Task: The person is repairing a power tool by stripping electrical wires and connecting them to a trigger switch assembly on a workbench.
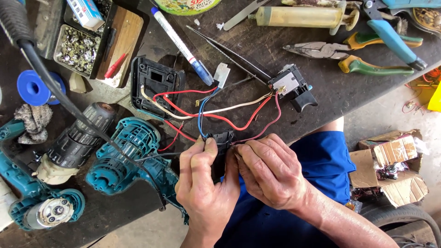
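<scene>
My left hand [205,183] and my right hand [270,171] are both closed on a small black connector block [222,139] at the bench's near edge. Red, white and blue wires [216,112] run from it to a black square terminal plate [155,86] on the left and to a black trigger switch [292,86] on the right. A teal drill housing half [126,156] lies just left of my left hand.
A black drill gearbox with chuck [76,140], another teal housing with a motor [43,209], a blue solder spool [31,87], a marker pen [181,46], tweezers [227,53], a large syringe [301,16], pliers [353,53] and a tray of screws [78,48] crowd the bench. A cardboard box [390,165] sits on the floor.
</scene>
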